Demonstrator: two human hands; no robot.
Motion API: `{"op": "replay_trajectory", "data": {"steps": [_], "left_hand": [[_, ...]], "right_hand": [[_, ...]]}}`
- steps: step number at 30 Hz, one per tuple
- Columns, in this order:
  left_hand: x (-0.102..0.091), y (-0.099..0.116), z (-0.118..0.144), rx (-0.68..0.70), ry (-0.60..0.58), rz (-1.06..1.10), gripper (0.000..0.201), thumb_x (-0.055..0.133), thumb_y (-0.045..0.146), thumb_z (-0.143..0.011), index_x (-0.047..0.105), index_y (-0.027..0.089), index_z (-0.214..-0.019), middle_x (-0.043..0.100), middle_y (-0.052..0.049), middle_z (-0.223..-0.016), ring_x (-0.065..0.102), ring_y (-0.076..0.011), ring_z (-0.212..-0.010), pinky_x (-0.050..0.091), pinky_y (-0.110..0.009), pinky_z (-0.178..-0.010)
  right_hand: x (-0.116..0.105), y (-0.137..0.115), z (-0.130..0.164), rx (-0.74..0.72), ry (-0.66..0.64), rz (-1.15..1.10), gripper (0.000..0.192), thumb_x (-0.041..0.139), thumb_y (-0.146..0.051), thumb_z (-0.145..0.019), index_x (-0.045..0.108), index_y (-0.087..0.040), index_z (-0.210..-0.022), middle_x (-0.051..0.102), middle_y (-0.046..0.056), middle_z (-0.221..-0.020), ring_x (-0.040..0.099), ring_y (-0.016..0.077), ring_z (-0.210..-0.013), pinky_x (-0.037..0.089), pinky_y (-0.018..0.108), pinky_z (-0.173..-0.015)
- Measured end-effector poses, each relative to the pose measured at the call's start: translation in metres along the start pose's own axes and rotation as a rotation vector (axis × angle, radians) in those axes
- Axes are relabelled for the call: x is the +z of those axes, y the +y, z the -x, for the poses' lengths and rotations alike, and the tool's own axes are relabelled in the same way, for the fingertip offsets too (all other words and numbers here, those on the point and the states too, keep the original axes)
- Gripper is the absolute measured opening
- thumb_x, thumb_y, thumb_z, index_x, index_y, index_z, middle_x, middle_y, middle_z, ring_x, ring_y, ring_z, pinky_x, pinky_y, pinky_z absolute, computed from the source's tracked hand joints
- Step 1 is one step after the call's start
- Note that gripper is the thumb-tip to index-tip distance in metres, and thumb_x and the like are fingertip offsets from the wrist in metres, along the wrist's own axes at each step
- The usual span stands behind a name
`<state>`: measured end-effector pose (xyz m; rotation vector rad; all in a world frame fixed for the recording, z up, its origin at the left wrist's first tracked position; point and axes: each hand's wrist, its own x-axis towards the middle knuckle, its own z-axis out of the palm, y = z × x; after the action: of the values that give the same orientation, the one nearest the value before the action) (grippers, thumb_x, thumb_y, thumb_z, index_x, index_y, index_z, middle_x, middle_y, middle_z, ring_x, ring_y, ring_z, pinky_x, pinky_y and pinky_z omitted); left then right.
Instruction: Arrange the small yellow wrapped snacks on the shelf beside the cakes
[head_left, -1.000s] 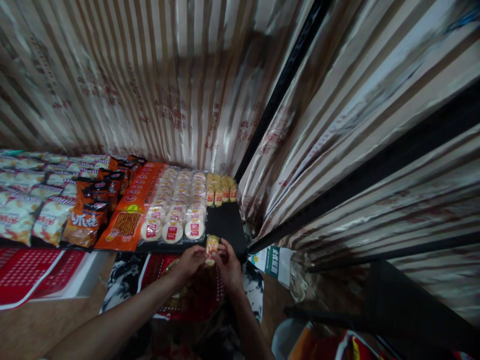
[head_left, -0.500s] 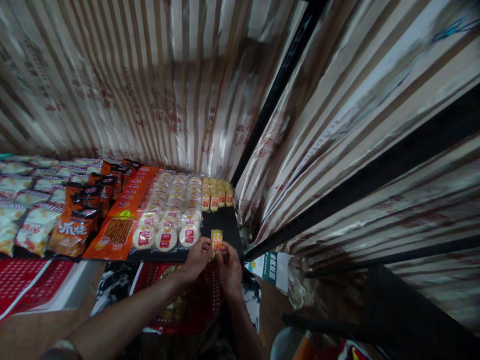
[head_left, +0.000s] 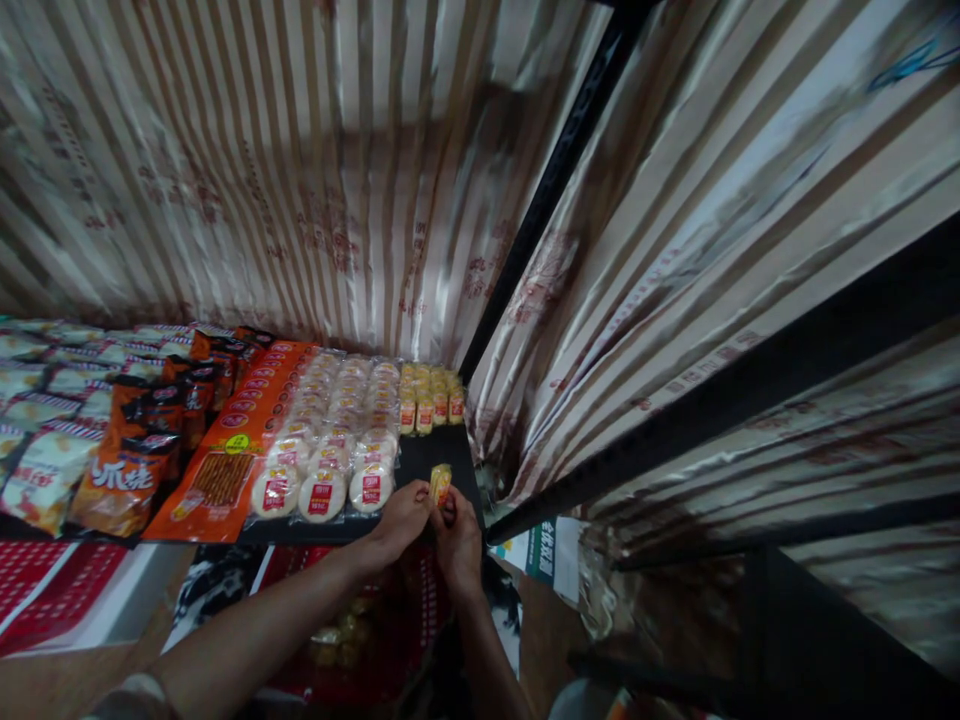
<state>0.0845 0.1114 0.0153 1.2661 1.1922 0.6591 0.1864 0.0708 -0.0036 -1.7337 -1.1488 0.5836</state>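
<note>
Between the fingertips of my left hand (head_left: pixel 406 515) and my right hand (head_left: pixel 459 532) is a small yellow snack packet (head_left: pixel 441 484) with a red and white label. Both hands are closed on it, above the front edge of the black shelf (head_left: pixel 431 460). Farther back on the shelf stand rows of matching yellow packets (head_left: pixel 432 398). To the left lie columns of round white wrapped crackers (head_left: pixel 322 492). Below my forearms sits a red basket (head_left: pixel 405 650) with more yellow packets (head_left: pixel 346 636) inside.
An orange snack bag (head_left: pixel 206 485), brown-orange bags (head_left: pixel 124 480) and white bags (head_left: pixel 52 470) fill the shelf's left side. Black metal posts (head_left: pixel 525 240) and striped plastic sheeting (head_left: pixel 337 180) stand behind and to the right. A printed carton (head_left: pixel 551 555) lies low on the right.
The packet has been turned in my fingers, from facing me to a narrower, tilted angle. My view has shifted slightly, and the shelf goods appear lower and farther left.
</note>
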Motion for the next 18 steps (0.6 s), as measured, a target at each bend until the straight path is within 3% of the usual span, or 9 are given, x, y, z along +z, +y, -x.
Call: {"op": "replay_trajectory", "data": {"steps": [9,18], "left_hand": [[0.003,0.016,-0.016,0.043,0.042,-0.085,0.027,0.046,0.014,-0.073,0.062,0.016,-0.095,0.069,-0.006,-0.092,0.061,-0.0162,-0.084,0.044,-0.023,-0.075],[0.006,0.026,-0.039,0.078,0.090,-0.063,0.027,0.045,0.013,-0.077,0.062,0.015,-0.098,0.068,-0.007,-0.098,0.062,-0.0165,-0.089,0.045,-0.024,-0.082]], "right_hand": [[0.013,0.011,-0.022,-0.029,0.099,0.002,0.038,0.056,-0.035,-0.074,0.060,-0.017,-0.107,0.062,0.010,-0.095,0.063,0.0199,-0.077,0.054,0.032,-0.070],[0.027,0.020,-0.057,-0.137,0.194,0.146,0.039,0.052,-0.035,-0.077,0.059,-0.012,-0.107,0.062,0.012,-0.093,0.059,0.0204,-0.082,0.051,0.031,-0.073]]}}
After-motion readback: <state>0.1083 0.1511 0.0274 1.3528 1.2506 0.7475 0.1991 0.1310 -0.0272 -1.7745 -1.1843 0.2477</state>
